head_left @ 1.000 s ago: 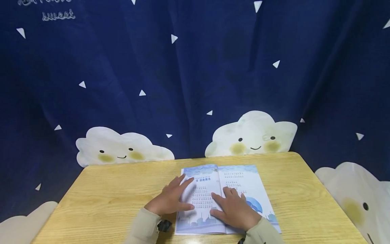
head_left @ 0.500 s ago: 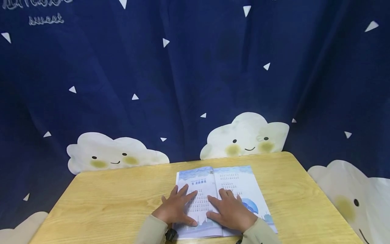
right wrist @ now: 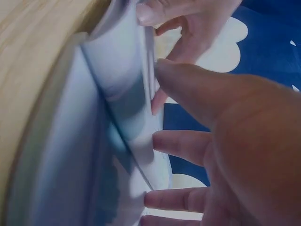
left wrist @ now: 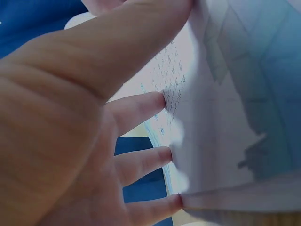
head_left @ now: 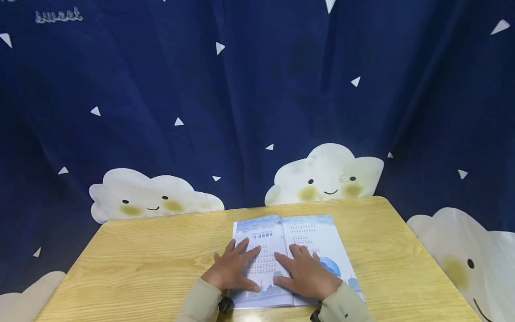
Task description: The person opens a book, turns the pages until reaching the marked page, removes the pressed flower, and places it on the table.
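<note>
- While the blue curtain (head_left: pixel 249 89) reads "sweet" at upper left, the left hand (head_left: pixel 232 269), fingers spread, gripping nothing, rests on the open book (head_left: pixel 267 267).
- The book lies on the wooden table (head_left: pixel 153 255), titled "生活的颜色"; smaller lines are illegible.
- The right hand (head_left: pixel 309 275) touches its middle, fingers spread, gripping nothing.

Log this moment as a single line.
left hand: spread on left page | right hand: spread across fold | book: open on wooden table
</note>
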Demonstrator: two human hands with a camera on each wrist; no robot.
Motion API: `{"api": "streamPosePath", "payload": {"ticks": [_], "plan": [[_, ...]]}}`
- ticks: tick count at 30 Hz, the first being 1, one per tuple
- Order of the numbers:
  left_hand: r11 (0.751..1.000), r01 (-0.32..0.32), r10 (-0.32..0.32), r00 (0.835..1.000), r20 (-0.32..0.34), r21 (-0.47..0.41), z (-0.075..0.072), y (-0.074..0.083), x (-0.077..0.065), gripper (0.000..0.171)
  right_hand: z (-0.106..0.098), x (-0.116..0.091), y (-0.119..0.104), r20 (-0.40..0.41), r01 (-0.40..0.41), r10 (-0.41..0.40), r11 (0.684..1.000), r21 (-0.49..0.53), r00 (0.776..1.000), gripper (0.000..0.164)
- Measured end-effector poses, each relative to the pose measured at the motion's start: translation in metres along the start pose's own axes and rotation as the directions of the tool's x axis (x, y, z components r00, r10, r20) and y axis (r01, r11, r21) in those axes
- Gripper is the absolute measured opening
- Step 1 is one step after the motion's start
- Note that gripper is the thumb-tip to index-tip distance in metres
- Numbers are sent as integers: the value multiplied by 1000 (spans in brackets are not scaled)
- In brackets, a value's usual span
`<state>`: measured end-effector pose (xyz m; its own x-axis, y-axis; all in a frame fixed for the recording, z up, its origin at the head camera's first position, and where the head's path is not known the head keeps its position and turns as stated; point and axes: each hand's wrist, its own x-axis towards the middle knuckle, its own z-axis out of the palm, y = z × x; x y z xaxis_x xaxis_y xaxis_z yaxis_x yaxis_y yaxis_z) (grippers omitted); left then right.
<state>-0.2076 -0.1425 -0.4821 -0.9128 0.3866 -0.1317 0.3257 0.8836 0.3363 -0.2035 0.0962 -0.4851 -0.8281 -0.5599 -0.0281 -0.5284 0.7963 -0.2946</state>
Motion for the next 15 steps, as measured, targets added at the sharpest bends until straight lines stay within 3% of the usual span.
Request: {"api": "streamPosePath", "payload": {"ticks": [5,9,15], "plan": [[1000,1,-1,1000,-8,15,-1,0,4,100,-13,-1,9,61,-28,20,990,138,998,66],[1000,16,-16,1000,4,24,2,-2,5,100,-22,-5,16,42,-24,13,967,255,999,68],[999,41,-41,999,23,5,5,-2,3,100,-36,-9,25,27,-110,107,952,285,994,69]]}}
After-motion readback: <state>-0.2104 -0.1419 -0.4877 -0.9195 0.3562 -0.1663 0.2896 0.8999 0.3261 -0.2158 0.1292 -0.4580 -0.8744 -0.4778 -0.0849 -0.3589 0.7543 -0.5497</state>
